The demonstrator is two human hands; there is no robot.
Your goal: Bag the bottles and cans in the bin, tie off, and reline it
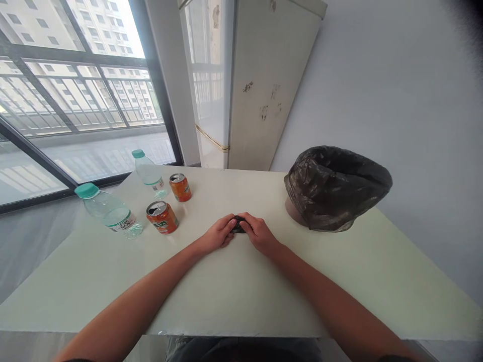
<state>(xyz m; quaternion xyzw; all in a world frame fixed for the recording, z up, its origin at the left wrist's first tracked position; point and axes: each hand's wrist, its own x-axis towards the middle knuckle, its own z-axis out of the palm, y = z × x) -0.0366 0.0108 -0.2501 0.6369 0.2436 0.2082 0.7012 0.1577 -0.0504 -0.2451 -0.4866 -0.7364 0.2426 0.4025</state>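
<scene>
Left hand [218, 234] and right hand [260, 233] grip a half-hidden black bundle [238, 225], perhaps plastic.

The smooth white bench [230, 296] carries, at left, a clear plastic bottle with green cap [107, 208] and a similar bottle [148, 172] behind it. Beside them stand an orange metal can [164, 223] and, farther, another can [181, 191]. At right stands a brownish container [294, 212], covered with a black plastic bag [335, 196].

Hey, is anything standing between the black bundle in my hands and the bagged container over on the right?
Only your right hand, holding the bundle's right side. Past it, nothing visible stands on the table before the container. The cans and bottles are off to the left.
</scene>
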